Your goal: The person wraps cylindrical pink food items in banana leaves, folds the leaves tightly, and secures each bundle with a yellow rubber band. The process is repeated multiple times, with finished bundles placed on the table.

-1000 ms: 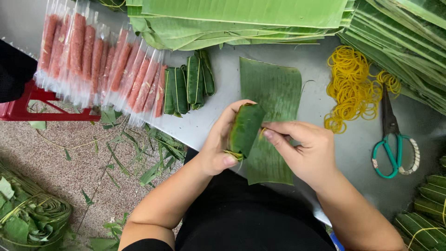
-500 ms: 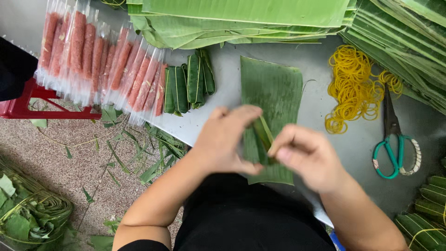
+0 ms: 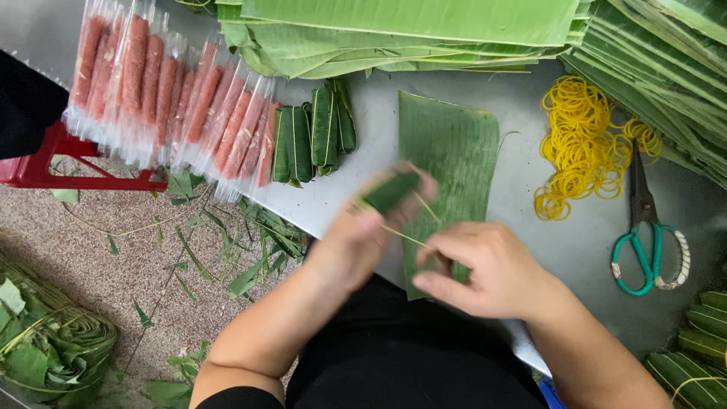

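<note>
Since half a second ago, both hands have slid toward the lower edge of the flat green banana leaf sheet (image 3: 448,163) on the metal table (image 3: 530,189). Left hand (image 3: 362,238) fingers wrap the small leaf-wrapped green roll (image 3: 391,191), held over that sheet. Right hand (image 3: 485,266) pinches a thin yellow band (image 3: 405,236), stretched taut I think; it's blurry. So the wrapping looks done and tying has begun.

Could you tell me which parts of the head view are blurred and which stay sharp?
In the head view, the left hand and the small leaf-wrapped roll it holds are smeared by motion; the right hand is softer-edged, while the scissors, yellow rubber bands and flat banana leaf look crisp under even light.
</note>
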